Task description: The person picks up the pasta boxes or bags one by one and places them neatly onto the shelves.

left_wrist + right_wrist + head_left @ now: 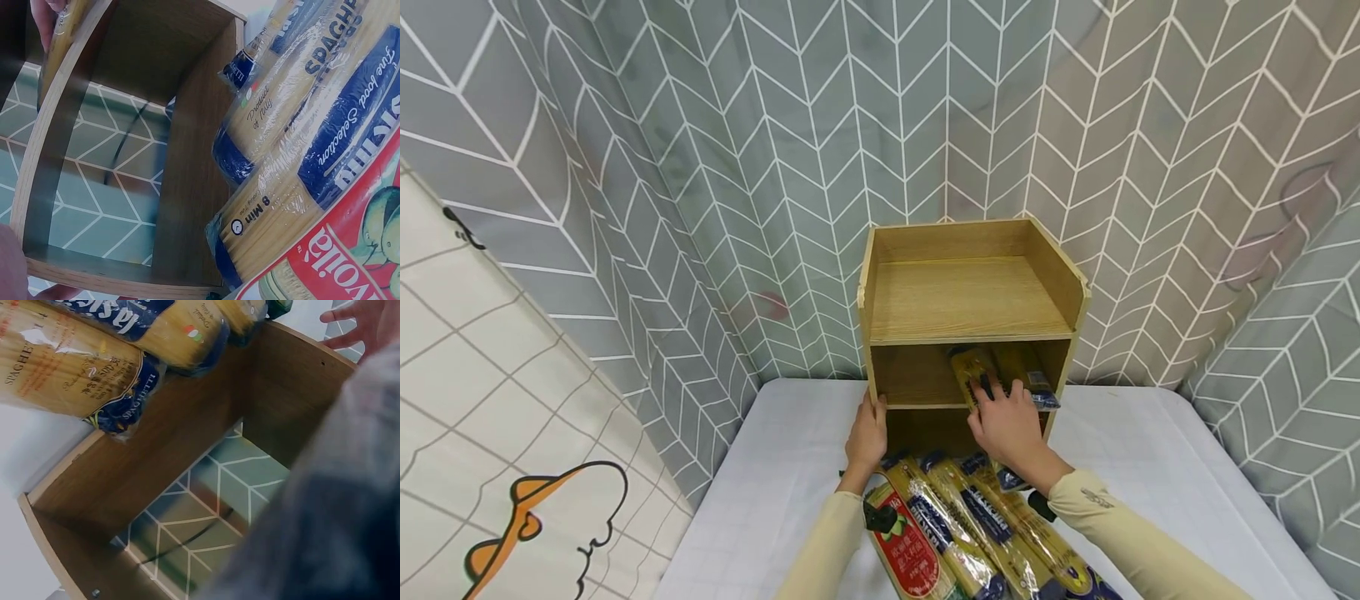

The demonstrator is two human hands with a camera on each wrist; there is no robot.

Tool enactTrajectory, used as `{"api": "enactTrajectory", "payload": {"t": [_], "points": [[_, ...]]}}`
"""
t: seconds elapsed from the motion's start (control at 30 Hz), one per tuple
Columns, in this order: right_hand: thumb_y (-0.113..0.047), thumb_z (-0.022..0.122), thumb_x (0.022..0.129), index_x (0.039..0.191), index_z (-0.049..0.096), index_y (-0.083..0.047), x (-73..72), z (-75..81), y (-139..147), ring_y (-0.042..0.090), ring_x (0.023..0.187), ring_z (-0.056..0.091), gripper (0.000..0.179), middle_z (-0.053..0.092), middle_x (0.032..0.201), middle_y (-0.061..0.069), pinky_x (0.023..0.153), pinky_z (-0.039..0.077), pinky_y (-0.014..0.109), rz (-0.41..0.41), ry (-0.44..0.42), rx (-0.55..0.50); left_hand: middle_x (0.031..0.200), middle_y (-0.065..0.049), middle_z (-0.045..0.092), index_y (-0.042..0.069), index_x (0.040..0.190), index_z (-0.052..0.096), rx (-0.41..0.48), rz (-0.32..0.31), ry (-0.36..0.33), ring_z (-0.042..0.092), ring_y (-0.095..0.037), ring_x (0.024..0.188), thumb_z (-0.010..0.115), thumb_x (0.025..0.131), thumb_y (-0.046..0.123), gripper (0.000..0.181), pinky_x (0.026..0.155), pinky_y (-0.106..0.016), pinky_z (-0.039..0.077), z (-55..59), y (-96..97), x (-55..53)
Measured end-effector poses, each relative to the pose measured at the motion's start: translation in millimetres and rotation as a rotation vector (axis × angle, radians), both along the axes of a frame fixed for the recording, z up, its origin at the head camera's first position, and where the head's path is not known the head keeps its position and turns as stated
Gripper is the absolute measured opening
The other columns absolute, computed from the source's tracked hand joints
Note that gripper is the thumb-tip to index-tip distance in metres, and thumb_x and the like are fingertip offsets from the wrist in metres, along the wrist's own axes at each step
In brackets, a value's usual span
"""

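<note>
Spaghetti packs [988, 518] lie side by side on the near part of the table, their long axes running roughly near to far, with their far ends at the foot of the wooden shelf [966, 298]. A red-labelled pack [913, 546] forms the left end of this row.

Beyond the row, the two hands are apart. The left hand [867, 437] holds the near edge of the shelf's left side panel. The right hand [1009, 425] grips the upper pack [972, 365] from above; contact on the pack's underside is hidden.

The upper pack is in the middle compartment, directly under the right hand and to the far right of the left hand. Its long axis points into the compartment, far end slightly left. A neighbouring pack [1021, 367] lies just to its right, near the right side panel.

A white cloth [760, 492] covers the table. A chevron-patterned curtain [820, 167] hangs at the far side.
</note>
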State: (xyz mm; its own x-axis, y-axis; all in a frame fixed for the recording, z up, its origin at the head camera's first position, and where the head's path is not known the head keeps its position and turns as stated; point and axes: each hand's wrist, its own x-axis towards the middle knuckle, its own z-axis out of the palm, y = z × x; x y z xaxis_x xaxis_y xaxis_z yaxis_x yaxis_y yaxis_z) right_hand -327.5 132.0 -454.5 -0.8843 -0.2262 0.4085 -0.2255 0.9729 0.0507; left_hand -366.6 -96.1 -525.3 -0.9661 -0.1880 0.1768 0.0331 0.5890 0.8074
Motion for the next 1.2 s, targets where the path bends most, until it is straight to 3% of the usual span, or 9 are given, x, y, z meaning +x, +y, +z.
{"api": "enactTrajectory", "payload": {"t": [0.17,0.27,0.47,0.63,0.83,1.0,1.2], "points": [[-0.027,0.062,0.098,0.13,0.071,-0.011,-9.6,-6.9,0.0,0.041,0.11,0.062,0.037,0.072,0.126,0.02,0.09,0.047,0.053,0.021,0.064,0.003,0.137,-0.021,0.061,0.013,0.159,0.037,0.001,0.01,-0.008,0.06,-0.046,0.127,0.031,0.112,0.042,0.056,0.098,-0.068,0.048,-3.2,2.0,1.8],[-0.024,0.061,0.098,0.131,0.07,-0.01,-17.2,-9.3,-0.1,0.042,0.103,0.065,0.037,0.068,0.133,0.022,0.086,0.051,0.054,0.023,0.067,-0.014,0.137,-0.021,0.061,0.013,0.159,0.038,0.004,0.014,-0.01,0.061,-0.046,0.127,0.032,0.112,0.042,0.055,0.097,-0.069,0.049,-3.7,3.6,2.7],[-0.026,0.061,0.1,0.139,0.064,-0.009,-29.3,-11.0,-0.4,0.047,0.106,0.064,0.043,0.061,0.142,0.025,0.086,0.053,0.059,0.009,0.022,-0.009,0.136,-0.021,0.062,0.013,0.159,0.038,0.0,0.005,-0.007,0.061,-0.046,0.126,0.032,0.112,0.04,0.054,0.096,-0.068,0.049,-2.8,5.1,0.7],[-0.029,0.057,0.105,0.146,0.056,-0.006,-22.5,-5.6,1.7,0.056,0.125,0.056,0.048,0.05,0.151,0.032,0.099,0.049,0.066,0.055,-0.056,-0.066,0.136,-0.02,0.062,0.014,0.159,0.038,-0.006,0.004,-0.009,0.062,-0.045,0.126,0.031,0.112,0.041,0.055,0.097,-0.067,0.049,-0.5,5.4,-2.4],[-0.034,0.05,0.108,0.15,0.05,-0.004,-11.9,3.1,14.6,0.058,0.142,0.04,0.052,0.034,0.162,0.031,0.11,0.034,0.074,0.175,-0.214,-0.182,0.134,-0.02,0.062,0.014,0.16,0.037,-0.009,-0.001,-0.008,0.063,-0.046,0.122,0.031,0.112,0.043,0.056,0.093,-0.067,0.051,0.4,5.1,-3.7],[-0.045,0.054,0.105,0.149,0.053,-0.009,-5.2,9.9,29.1,0.055,0.15,0.032,0.057,0.038,0.164,0.02,0.109,0.027,0.082,0.354,-0.301,-0.143,0.136,-0.02,0.062,0.013,0.159,0.038,-0.016,0.007,-0.007,0.063,-0.046,0.123,0.031,0.112,0.042,0.055,0.094,-0.067,0.05,-1.4,3.7,-4.1],[-0.064,0.066,0.091,0.157,0.044,-0.012,-7.7,12.7,46.8,0.054,0.154,0.022,0.087,0.035,0.167,0.014,0.11,0.021,0.084,0.503,-0.397,-0.107,0.136,-0.02,0.062,0.013,0.158,0.039,-0.02,0.017,0.002,0.063,-0.046,0.124,0.032,0.112,0.041,0.054,0.094,-0.068,0.05,-1.4,-0.5,-4.3]]}}
